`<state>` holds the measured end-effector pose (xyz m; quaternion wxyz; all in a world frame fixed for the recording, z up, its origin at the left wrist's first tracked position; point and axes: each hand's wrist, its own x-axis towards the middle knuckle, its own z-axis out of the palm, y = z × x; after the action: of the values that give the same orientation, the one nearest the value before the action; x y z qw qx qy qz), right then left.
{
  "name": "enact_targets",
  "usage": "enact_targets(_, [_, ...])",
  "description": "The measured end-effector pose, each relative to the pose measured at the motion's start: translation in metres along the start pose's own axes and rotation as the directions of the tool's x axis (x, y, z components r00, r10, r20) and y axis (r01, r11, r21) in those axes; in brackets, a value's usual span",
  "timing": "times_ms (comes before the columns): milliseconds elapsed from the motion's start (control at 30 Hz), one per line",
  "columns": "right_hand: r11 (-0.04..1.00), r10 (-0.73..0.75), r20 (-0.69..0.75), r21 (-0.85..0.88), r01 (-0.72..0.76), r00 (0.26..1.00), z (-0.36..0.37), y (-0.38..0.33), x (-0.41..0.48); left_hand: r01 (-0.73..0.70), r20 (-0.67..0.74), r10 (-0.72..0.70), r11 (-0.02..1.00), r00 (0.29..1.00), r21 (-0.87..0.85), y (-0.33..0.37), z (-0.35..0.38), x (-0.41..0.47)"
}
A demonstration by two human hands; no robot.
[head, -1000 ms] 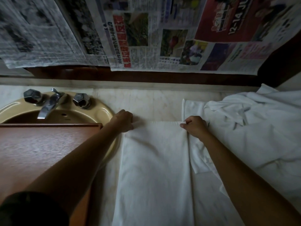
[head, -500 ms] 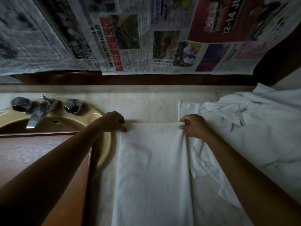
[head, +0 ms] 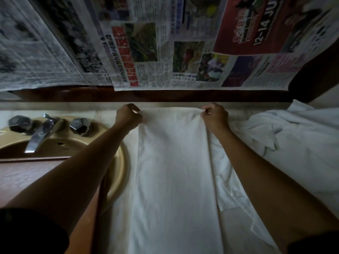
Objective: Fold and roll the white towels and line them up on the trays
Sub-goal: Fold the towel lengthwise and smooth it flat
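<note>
A long white towel (head: 174, 171) lies folded into a narrow strip down the middle of the pale counter (head: 102, 111), running from the back wall toward me. My left hand (head: 128, 116) pinches its far left corner. My right hand (head: 214, 117) pinches its far right corner. Both fists are closed on the towel's far edge, close to the wall. A heap of loose white towels (head: 293, 140) lies on the right, partly under my right forearm. A reddish-brown wooden tray (head: 27, 176) rests over the sink at the left, under my left arm.
A tan sink (head: 117, 162) with a chrome faucet (head: 39, 136) and two knobs sits at the left. Newspaper sheets (head: 165, 43) hang on the wall above a dark wooden ledge. The counter's back edge meets the wall just past my hands.
Both hands have carried the towel's far edge away from me, from mid-counter up to the back wall, stretching the strip out longer.
</note>
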<state>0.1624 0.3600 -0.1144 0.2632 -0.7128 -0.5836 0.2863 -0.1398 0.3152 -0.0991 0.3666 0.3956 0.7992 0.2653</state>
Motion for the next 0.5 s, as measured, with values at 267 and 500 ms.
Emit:
enact_targets(267, [0.879,-0.386,0.178,-0.227,0.419,0.905,0.072,0.047,-0.114,-0.580,0.169,0.557,0.749,0.813,0.320,-0.076,0.091,-0.087])
enact_targets(500, [0.691,-0.393,0.164,-0.596,0.408,0.905,0.068,0.073,-0.069,-0.476,0.142,0.498,0.647,0.856,0.596,-0.105,0.092,-0.047])
